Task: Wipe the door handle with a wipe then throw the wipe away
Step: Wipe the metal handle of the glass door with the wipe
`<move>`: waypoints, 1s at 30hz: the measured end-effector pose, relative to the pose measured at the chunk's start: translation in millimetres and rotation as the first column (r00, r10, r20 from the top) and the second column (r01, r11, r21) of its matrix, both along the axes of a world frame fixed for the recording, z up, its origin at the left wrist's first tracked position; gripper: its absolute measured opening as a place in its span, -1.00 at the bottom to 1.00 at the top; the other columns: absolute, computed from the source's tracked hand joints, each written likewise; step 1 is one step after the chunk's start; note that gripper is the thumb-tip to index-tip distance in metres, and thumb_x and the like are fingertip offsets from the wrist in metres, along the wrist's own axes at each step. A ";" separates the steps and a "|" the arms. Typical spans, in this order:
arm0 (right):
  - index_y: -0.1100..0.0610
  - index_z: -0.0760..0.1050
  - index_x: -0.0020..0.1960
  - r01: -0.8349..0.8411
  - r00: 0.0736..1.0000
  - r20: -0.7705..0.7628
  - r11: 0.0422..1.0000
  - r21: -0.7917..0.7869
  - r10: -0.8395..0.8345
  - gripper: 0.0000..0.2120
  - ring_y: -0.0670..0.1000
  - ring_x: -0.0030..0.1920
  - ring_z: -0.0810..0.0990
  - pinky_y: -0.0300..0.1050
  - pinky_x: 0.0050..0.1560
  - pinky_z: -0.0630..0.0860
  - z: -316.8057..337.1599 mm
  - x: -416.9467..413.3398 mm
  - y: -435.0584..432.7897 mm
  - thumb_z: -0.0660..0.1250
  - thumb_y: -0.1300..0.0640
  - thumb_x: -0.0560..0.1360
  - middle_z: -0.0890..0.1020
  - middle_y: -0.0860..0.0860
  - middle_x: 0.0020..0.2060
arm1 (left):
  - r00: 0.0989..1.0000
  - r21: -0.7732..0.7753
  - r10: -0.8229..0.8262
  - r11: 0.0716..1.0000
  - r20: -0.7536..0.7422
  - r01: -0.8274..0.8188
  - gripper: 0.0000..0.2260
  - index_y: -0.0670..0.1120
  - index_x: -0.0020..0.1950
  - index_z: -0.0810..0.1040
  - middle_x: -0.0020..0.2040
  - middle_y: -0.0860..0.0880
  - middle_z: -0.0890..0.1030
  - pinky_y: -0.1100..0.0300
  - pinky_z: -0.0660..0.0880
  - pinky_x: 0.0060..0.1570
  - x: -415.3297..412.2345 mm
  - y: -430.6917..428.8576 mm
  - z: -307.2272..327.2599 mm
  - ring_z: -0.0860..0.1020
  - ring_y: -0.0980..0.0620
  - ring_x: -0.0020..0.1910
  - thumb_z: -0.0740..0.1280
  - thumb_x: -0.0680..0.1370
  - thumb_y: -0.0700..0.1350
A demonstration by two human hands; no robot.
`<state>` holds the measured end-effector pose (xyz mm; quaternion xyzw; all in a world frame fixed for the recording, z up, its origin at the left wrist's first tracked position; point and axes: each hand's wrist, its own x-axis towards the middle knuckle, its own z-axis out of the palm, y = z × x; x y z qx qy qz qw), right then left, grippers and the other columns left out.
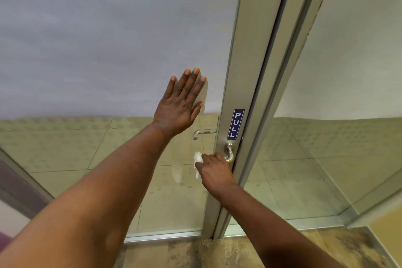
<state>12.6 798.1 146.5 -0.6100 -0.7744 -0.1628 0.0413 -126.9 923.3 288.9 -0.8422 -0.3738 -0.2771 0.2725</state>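
Note:
A silver lever door handle [229, 153] sticks out from the metal stile of a glass door, just below a blue PULL sign [235, 124]. My right hand [215, 173] is wrapped around the handle's grip with a crumpled white wipe [198, 160] pressed under the fingers; part of the wipe pokes out to the left of the knuckles. My left hand [181, 103] lies flat with fingers spread on the frosted glass panel, above and left of the handle.
The door's metal frame [250, 72] runs up the middle of the view, with a second glass panel [348, 72] to its right. The outer handle [203, 132] shows through the clear lower glass. Tiled floor lies beyond the door.

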 end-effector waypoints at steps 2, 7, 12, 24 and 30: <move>0.07 0.70 -0.14 -0.005 1.000 -0.007 1.000 -0.008 0.005 -0.77 0.09 -0.31 0.60 -0.05 -0.08 0.53 4.0 1.1 -4.9 0.53 0.20 0.20 0.63 0.05 -0.30 | 1.000 -0.018 0.007 1.000 -0.018 -0.007 -0.37 -0.06 0.68 -0.19 0.65 -0.07 -0.29 -0.05 -0.25 0.61 -2.5 -4.4 2.9 -0.30 -0.04 0.63 0.02 0.72 0.13; 0.10 0.69 -0.09 -0.006 0.997 -0.072 1.000 -0.002 0.006 -0.76 0.10 -0.22 0.66 0.01 0.17 0.53 16.1 1.2 -16.1 0.46 0.26 0.26 0.69 0.05 -0.22 | 0.999 -0.087 0.000 0.996 -0.052 -0.004 -0.39 -0.05 0.69 -0.17 0.68 -0.09 -0.23 -0.06 -0.17 0.63 -8.4 -18.1 13.5 -0.23 -0.06 0.66 -0.01 0.72 0.13; 0.00 0.70 -0.08 0.047 0.963 -0.268 0.995 0.092 -0.021 -0.65 0.07 -0.25 0.65 -0.02 0.06 0.61 28.1 4.3 -37.8 0.49 0.35 0.23 0.70 -0.03 -0.25 | 0.999 -0.179 -0.052 0.982 0.008 0.053 -0.42 -0.05 0.69 -0.04 0.69 -0.08 -0.13 0.03 -0.18 0.63 -15.2 -34.7 20.4 -0.20 0.00 0.66 0.06 0.72 0.08; 0.16 0.67 0.01 0.232 -0.417 -0.905 0.954 -0.192 -0.081 -0.92 0.01 -0.30 0.58 -0.13 -0.27 0.50 91.6 18.0 -67.2 0.42 0.26 0.55 0.71 0.02 -0.29 | 0.764 -0.545 0.073 0.745 0.641 0.386 -0.85 0.09 0.15 0.66 -0.02 0.16 0.69 0.10 0.60 -0.13 -4.1 -110.1 -41.6 0.60 0.19 -0.19 0.34 0.62 0.02; 0.19 0.64 0.20 0.164 -0.658 -0.752 0.966 -0.200 -0.044 -0.76 0.12 -0.02 0.62 0.00 -0.07 0.53 118.6 19.1 -64.7 0.38 0.12 0.59 0.73 0.19 0.07 | 0.584 -0.468 0.041 0.645 0.811 0.605 -0.78 0.03 0.08 0.67 -0.12 0.14 0.68 0.22 0.55 -0.18 15.8 -132.5 -30.0 0.62 0.18 -0.13 0.31 0.63 0.11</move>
